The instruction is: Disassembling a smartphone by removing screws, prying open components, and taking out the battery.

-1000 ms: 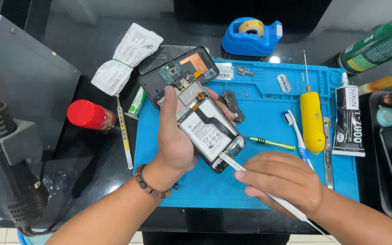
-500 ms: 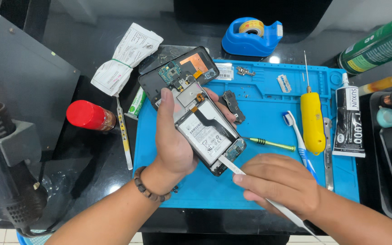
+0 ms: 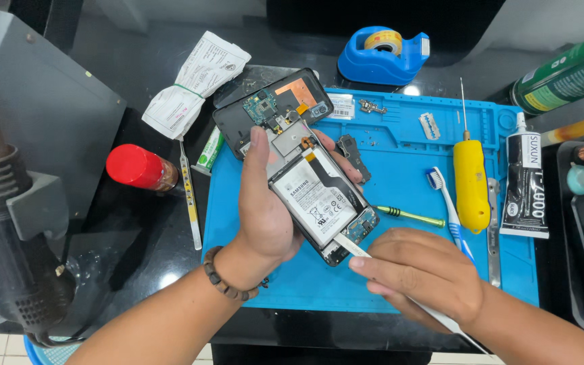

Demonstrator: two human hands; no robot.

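Prying at an opened phone point(image 3: 319, 203)
Left hand point(image 3: 265, 209) is gripping it — right hand point(image 3: 417, 277) is pinching a spudger point(image 3: 353, 247) against its lower end.

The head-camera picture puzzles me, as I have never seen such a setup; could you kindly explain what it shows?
The picture comes from a camera worn on a person's head, looking down at their own two bare hands over a blue work mat. The left hand grips an opened phone, back cover off, with its white battery showing. The right hand holds a thin white pry tool, its tip at the phone's lower end. A second opened phone lies just above. Also on the mat are a yellow-handled screwdriver, a toothbrush and a razor blade. Beside the mat are a glue tube, a blue tape dispenser, a red-capped bottle and, far left, a heat gun.
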